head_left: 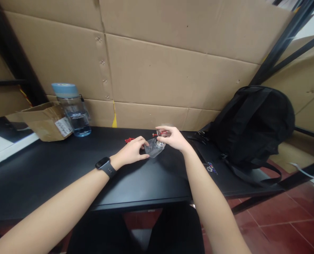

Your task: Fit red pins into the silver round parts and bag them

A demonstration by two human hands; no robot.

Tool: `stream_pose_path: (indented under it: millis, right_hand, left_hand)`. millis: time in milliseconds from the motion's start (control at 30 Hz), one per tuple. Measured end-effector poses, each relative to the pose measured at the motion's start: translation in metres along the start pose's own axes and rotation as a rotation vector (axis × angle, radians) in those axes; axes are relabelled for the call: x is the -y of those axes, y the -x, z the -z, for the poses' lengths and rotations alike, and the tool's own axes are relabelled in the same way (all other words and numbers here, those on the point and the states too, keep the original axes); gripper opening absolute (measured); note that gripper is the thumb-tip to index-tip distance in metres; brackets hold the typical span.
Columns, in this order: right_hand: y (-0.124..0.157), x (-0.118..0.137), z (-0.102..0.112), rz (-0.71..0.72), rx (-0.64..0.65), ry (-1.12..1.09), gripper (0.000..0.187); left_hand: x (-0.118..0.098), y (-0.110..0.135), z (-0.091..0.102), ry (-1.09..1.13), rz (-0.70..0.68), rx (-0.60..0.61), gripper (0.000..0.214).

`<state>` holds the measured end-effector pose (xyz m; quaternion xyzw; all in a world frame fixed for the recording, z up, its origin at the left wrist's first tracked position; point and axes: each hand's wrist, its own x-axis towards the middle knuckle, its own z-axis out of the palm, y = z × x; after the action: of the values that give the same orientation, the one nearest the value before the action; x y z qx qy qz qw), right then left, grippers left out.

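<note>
A small clear plastic bag (pixel 154 149) is between my hands over the black table. My left hand (pixel 133 151), with a dark watch on its wrist, has fingers and thumb curved around the bag's left edge. My right hand (pixel 174 137) grips a small shiny, clear and silvery round thing (pixel 160 144) at the bag's upper right. Its exact kind is too small to tell. Red stringy pieces (pixel 129 140) lie just behind my left hand. Another thin red piece (pixel 154 134) shows by my right fingertips, partly hidden.
A water bottle (pixel 76 116) with a blue lid stands beside an open cardboard box (pixel 47 123) at the left. On the right rests a black backpack (pixel 254 123), with a small keyring-like item (pixel 211 168) before it. Cardboard sheets (pixel 157 70) wall the table's back.
</note>
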<state>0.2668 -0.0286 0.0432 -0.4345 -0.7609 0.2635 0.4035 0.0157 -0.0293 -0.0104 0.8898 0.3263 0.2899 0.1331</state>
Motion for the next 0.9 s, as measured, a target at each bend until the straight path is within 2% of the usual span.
stream_pose_path:
  millis: [167, 333, 433, 600, 700, 900]
  right_hand:
    - [0.008, 0.012, 0.007, 0.008, 0.411, 0.324, 0.049]
    - [0.009, 0.015, 0.004, -0.094, 0.572, 0.404, 0.049]
    - [0.009, 0.013, 0.004, -0.145, 0.609, 0.402, 0.046]
    - [0.009, 0.006, 0.006, -0.204, 0.588, 0.38, 0.045]
    - [0.01, 0.004, 0.008, -0.2, 0.591, 0.353, 0.038]
    - [0.015, 0.012, 0.016, -0.263, 0.591, 0.416, 0.03]
  left_hand:
    - [-0.009, 0.002, 0.003, -0.259, 0.014, -0.011, 0.022]
    - [-0.007, 0.005, 0.002, -0.397, 0.028, -0.029, 0.02]
    - [-0.004, 0.006, 0.003, -0.398, -0.001, 0.012, 0.023]
    - [-0.005, 0.006, 0.005, -0.229, -0.127, 0.174, 0.021]
    - [-0.008, 0.007, 0.004, -0.188, -0.107, 0.23, 0.027]
    - [-0.016, 0.013, 0.005, -0.175, -0.104, 0.264, 0.039]
